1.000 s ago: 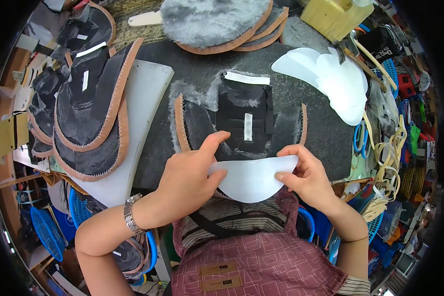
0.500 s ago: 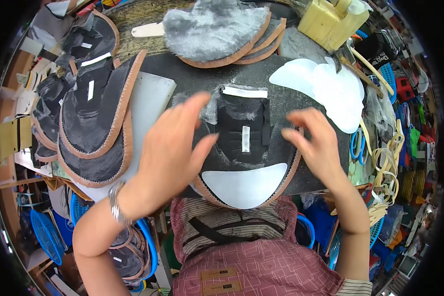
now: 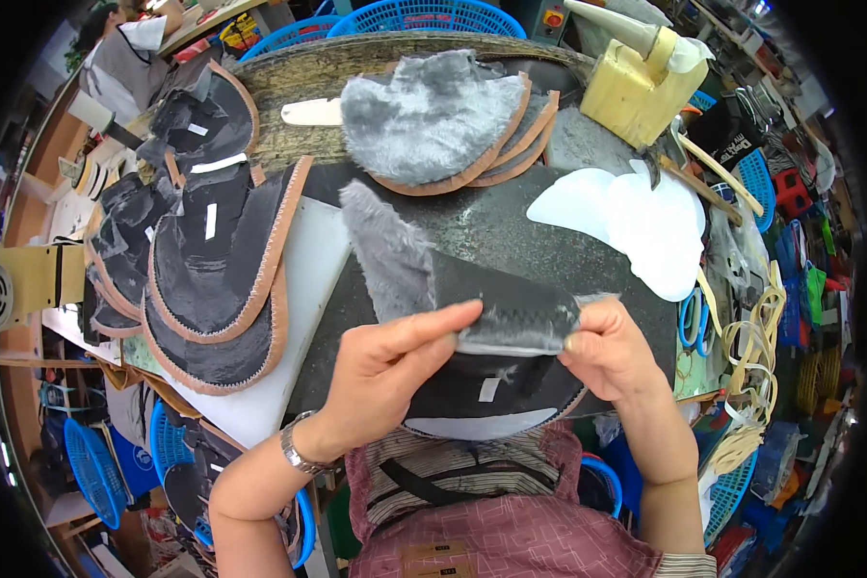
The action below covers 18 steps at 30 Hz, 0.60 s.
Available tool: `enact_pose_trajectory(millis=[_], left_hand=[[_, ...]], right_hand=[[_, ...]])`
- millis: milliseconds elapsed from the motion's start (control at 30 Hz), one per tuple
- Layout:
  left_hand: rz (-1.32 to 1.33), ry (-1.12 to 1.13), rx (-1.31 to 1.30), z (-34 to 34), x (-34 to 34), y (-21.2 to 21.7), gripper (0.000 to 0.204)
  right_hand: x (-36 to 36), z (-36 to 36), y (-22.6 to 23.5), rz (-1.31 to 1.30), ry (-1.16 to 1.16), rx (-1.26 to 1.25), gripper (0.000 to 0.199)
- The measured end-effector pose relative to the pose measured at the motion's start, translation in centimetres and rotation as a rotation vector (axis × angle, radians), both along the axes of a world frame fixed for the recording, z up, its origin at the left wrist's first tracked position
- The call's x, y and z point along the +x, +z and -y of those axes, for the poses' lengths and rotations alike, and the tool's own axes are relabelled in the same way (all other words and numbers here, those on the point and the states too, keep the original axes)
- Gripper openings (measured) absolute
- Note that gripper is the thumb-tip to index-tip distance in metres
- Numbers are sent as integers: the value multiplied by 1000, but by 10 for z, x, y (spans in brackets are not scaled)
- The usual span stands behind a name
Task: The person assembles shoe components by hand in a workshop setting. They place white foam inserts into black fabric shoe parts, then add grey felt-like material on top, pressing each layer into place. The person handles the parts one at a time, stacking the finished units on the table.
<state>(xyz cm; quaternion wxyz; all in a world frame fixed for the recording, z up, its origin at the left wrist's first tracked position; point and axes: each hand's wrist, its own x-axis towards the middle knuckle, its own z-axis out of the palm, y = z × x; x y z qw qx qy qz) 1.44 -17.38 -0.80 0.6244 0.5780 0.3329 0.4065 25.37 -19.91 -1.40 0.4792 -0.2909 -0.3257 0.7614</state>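
Observation:
A dark slipper upper [image 3: 511,284] with grey fur lining and zigzag stitching lies in front of me. Its far edge is lifted and folded toward me. At the left of that fold, my left hand [image 3: 380,376] pinches the edge between thumb and fingers. My right hand [image 3: 612,352] grips the fold's right end. Between the hands runs a pale strip [image 3: 511,349] along the edge. Nearer me, a small white tag [image 3: 489,389] and a white crescent-shaped piece [image 3: 486,426] lie on the upper. Grey fur [image 3: 385,246] shows at the upper's left side.
Stitched dark uppers [image 3: 212,289] are stacked at the left on a white board [image 3: 323,241]. Fur-faced uppers [image 3: 433,125] lie at the back, white cut pieces [image 3: 645,226] at the right. A yellow block-like container [image 3: 631,91] stands far right. A person [image 3: 130,63] is at the far left.
Both hands were apart over the flat upper and now grip its far edge, which is raised and folded toward me. The view has shifted, showing more of the far side.

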Motion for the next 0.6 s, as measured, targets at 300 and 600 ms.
enact_pose_trajectory(millis=[300,600], left_hand=[[-215,-72,301,4,0,12,22],[-620,159,160,-33,21,-27,49]], right_hand=[[-24,5,-1,1040,-449,685,26],[-1,-24,-25,1424,21,1094,35]])
